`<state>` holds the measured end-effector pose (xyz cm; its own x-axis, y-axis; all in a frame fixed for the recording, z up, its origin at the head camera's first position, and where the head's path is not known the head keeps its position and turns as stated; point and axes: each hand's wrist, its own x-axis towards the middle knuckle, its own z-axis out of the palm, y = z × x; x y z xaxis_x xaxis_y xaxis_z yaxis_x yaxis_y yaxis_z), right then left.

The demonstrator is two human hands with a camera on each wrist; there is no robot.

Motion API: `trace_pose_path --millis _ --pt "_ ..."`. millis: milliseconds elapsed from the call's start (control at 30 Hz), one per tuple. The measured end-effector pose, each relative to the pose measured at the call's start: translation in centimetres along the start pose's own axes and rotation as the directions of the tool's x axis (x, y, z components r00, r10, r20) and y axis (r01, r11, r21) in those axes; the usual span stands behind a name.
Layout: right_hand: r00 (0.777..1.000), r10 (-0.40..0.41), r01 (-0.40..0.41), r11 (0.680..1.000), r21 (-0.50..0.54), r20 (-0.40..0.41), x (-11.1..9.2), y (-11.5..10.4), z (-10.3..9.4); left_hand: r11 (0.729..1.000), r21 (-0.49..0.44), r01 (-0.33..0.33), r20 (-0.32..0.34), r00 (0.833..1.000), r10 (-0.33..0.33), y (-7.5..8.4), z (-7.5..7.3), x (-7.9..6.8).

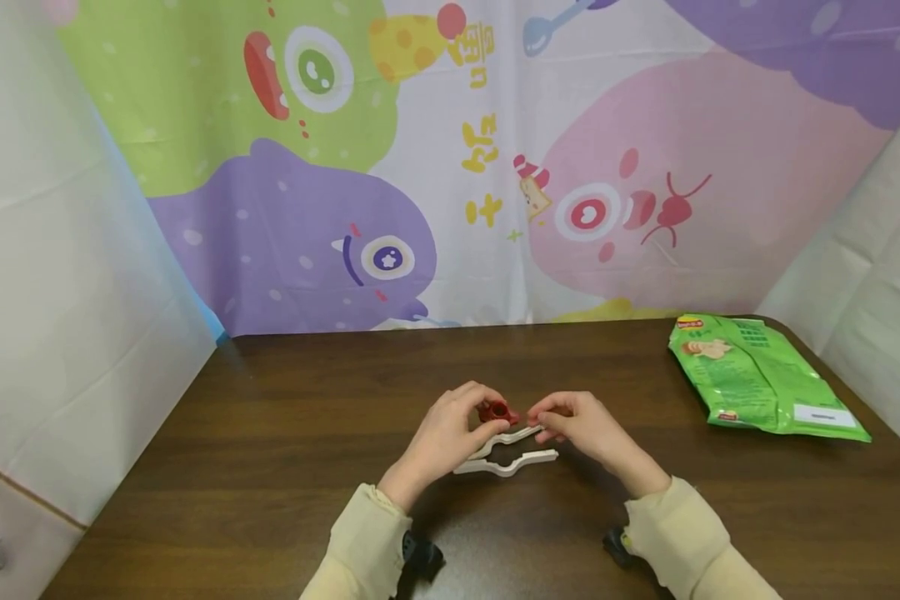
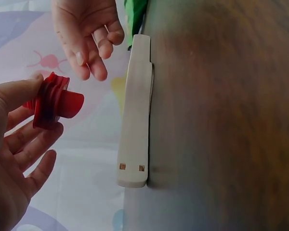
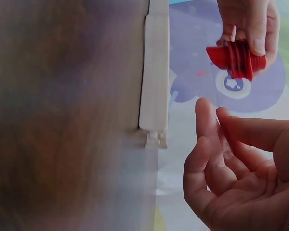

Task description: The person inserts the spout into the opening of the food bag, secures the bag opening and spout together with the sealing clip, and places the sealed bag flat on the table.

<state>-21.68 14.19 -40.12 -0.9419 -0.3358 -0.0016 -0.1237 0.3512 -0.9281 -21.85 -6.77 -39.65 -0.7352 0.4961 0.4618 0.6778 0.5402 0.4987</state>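
Observation:
My left hand (image 1: 450,425) holds a small red plastic spout (image 1: 499,411) above the table, pinched between thumb and fingers. In the left wrist view the spout (image 2: 53,102) has a ribbed body and a short round tube that points away from the palm. Across from it, my right hand (image 1: 581,421) hovers with loosely bent fingers, thumb tip close to the index fingertip and nothing visible in its grasp. Under the hands lies a white bag clip (image 1: 506,467), its two long arms apart, each with a curved bend at the middle. My left hand hides the clip's left end.
A green snack bag (image 1: 765,379) lies at the table's back right. The dark wooden table (image 1: 307,400) runs back to a patterned curtain (image 1: 487,275), with white cloth at both sides.

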Motion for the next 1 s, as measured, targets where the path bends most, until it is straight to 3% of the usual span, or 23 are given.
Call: trace_pose_path --millis 367,667,833,1000 --pt "0.995 -0.022 0.022 1.000 0.003 -0.095 -0.2 -0.7 -1.6 0.999 0.026 0.045 0.009 0.999 -0.045 0.5 0.0 0.1" --pt "0.984 -0.042 0.022 0.993 -0.114 -0.174 -0.4 0.1 -3.3 0.993 0.009 0.119 0.050 0.992 -0.119 0.6 0.1 0.3" --pt "0.971 -0.056 -0.026 0.942 -0.336 -0.234 -0.9 0.5 -4.1 0.985 0.001 0.175 0.077 0.982 -0.175 0.6 -0.5 0.8" --pt "0.959 -0.082 -0.054 0.887 -0.458 -0.272 -1.4 0.5 -5.3 0.980 -0.005 0.200 0.071 0.977 -0.199 0.6 -0.8 1.2"
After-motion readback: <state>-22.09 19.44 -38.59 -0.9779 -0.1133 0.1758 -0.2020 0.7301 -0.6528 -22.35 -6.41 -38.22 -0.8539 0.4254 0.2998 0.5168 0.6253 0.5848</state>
